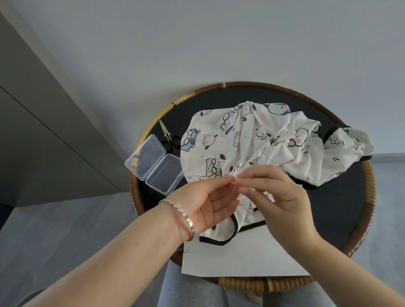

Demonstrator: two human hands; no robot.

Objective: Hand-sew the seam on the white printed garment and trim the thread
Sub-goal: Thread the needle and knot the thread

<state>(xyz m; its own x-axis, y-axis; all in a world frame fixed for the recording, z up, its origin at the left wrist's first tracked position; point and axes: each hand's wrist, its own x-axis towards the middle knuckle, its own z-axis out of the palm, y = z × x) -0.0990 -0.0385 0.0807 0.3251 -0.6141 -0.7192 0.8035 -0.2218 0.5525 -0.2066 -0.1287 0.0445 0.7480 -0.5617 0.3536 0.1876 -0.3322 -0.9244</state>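
The white printed garment (247, 139), with cartoon prints and black trim, lies crumpled on a round dark table (328, 207) with a woven rim. My left hand (211, 204), with a silver bracelet on the wrist, pinches a raised fold of the cloth between thumb and fingertips. Fingertip to fingertip with it, my right hand (278, 191) pinches the same fold from the right. No needle or thread is visible between the fingers. Small scissors (169, 137) lie at the table's left edge, partly behind the box.
An open clear plastic box (154, 164) sits at the table's left, beside the garment. A white sheet of paper (239, 257) lies under the garment's near edge, overhanging the table toward my grey-clad knees. Grey floor and a wall surround the table.
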